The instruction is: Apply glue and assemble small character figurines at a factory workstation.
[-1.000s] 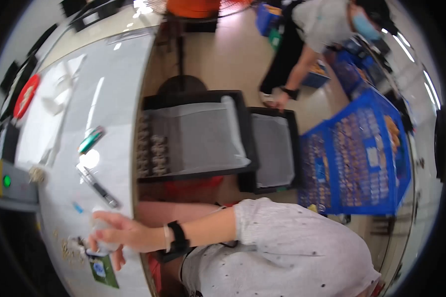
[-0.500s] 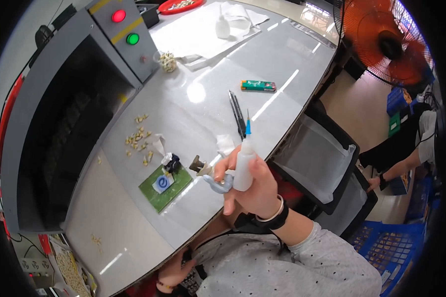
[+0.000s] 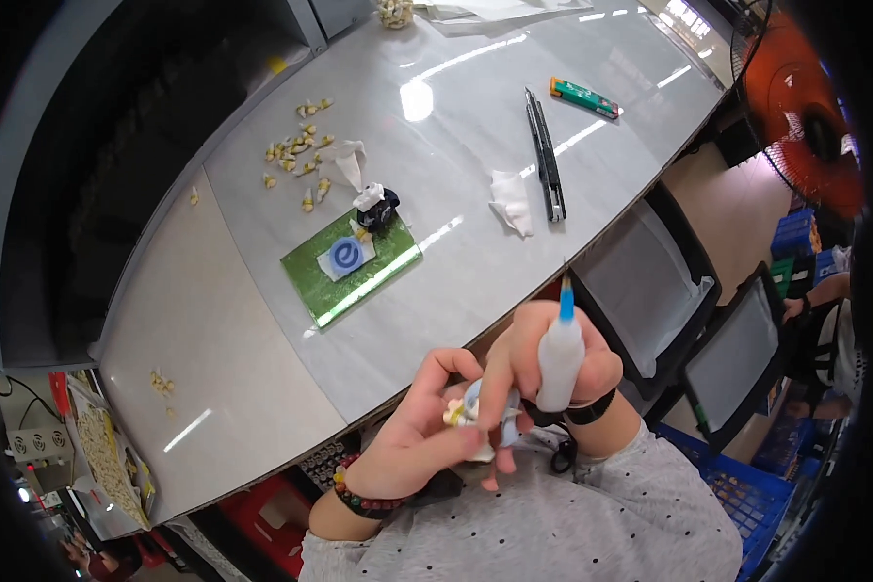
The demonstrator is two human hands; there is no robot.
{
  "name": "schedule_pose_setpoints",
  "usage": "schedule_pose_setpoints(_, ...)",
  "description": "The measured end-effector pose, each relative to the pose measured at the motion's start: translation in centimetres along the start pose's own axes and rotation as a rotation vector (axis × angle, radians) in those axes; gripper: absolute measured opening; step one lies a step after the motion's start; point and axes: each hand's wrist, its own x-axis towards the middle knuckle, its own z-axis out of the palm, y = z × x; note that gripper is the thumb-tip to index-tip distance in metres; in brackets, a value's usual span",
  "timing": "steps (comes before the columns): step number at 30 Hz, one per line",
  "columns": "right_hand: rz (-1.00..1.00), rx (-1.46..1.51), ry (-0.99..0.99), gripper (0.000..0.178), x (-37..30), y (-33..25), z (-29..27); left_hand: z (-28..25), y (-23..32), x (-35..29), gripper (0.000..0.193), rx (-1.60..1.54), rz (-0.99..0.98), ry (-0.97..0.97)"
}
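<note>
Low over my lap, my two hands come together. My right hand is closed round a white squeeze bottle with a blue needle tip pointing up and away. Its fingers also reach a small grey-blue moulded piece, partly hidden between the hands. My left hand pinches a small white piece with a yellow band against the grey-blue one; whether they touch cannot be made out. On the table lies a green block bearing a blue swirled dab on white paper, with a dark lump beside it.
Several small white-and-yellow pieces lie scattered left of centre. Black tweezers or pen-like tools, a crumpled tissue and a green slim box lie farther right. A grey machine opening stands left, lined trays and an orange fan right.
My right hand has come down toward my lap with the bottle and grey-blue piece. My left hand has risen from below to meet it, now holding a small piece. The view has tilted downward.
</note>
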Motion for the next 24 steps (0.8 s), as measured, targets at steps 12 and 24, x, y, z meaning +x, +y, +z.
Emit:
schedule_pose_setpoints(12, -0.231, -0.340, 0.480, 0.050, 1.2, 0.4, 0.5, -1.7, 0.0, 0.5, 0.043, 0.351, 0.473, 0.081)
schedule_pose_setpoints(24, -0.235, -0.409, 0.486, 0.044, 3.3, 0.7, 1.9, -1.8, 0.3, 0.0, 0.068, -0.093, 0.516, 0.043)
